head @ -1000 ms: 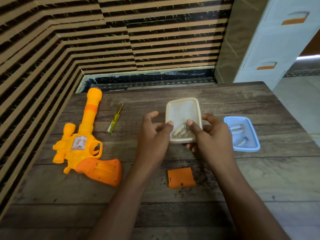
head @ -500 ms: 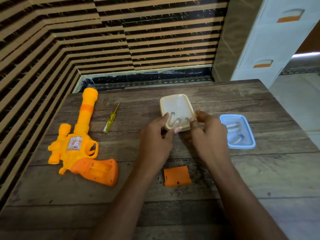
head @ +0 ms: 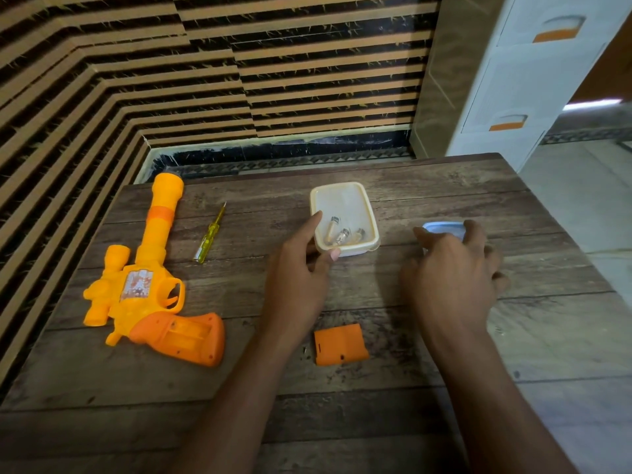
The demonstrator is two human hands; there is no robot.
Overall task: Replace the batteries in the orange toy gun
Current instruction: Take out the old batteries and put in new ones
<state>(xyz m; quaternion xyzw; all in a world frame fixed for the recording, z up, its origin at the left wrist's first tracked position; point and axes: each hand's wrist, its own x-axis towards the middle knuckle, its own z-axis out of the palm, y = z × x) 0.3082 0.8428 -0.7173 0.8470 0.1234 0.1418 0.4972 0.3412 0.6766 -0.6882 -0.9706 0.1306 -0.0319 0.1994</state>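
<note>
Orange toy gun lies flat at the 9 o'clock side of the wooden table, barrel pointing to 12 and grip toward 5. The battery bay in the grip is open and looks bare of cells. The orange battery cover lies loose near table centre, at 3 o'clock of the grip and well apart from it. A tiny dark speck, maybe a screw, sits just at the cover's 9 o'clock. A yellow-handled screwdriver lies just at 3 o'clock of the barrel, tip to 12, not touching the gun. The cream plastic tub sits at 12 o'clock of the cover, with three batteries lying in its near end. Left hand holds the tub's near-left corner, index finger along the 9 o'clock wall and thumb pressed on the 6 o'clock edge, other fingers loosely curled. Right hand is palm down and spread over the blue tub, at 3 o'clock of the cream tub, covering most of it. Its thumb is by the left rim and its fingers are over the far rim; I cannot tell if it actually grips. A white drawer cabinet stands past the table at 1 o'clock.
</note>
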